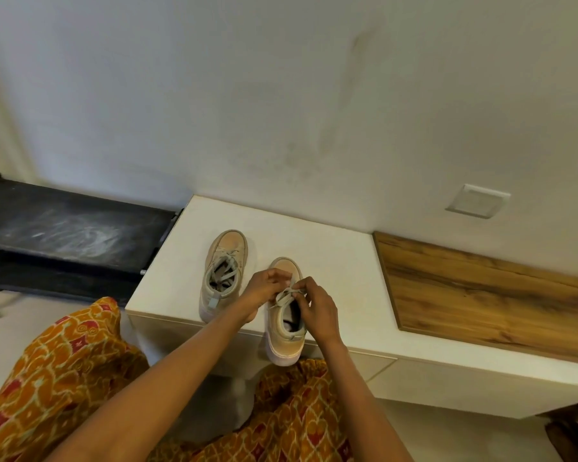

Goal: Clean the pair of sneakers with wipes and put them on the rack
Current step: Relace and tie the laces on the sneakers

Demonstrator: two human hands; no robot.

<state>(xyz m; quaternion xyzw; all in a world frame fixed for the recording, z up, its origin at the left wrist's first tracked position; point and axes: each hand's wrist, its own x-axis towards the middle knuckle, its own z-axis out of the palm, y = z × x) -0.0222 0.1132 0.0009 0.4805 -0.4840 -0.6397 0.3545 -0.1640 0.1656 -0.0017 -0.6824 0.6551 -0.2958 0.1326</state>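
Note:
Two beige sneakers with grey laces stand on a white bench top point(327, 248), toes toward the wall. The left sneaker point(222, 271) stands free. The right sneaker point(286, 331) juts its heel over the bench's front edge. My left hand point(262, 290) and my right hand point(317, 311) both pinch the grey laces point(286, 295) above this sneaker's tongue. A black shoe rack point(70, 228) with a dusty top shelf stands left of the bench. No wipes are in view.
A wood-grain panel point(481, 295) covers the bench's right part. The white wall rises just behind, with a switch plate point(477, 200) low on the right. My orange patterned garment point(64, 378) fills the lower foreground above the pale floor.

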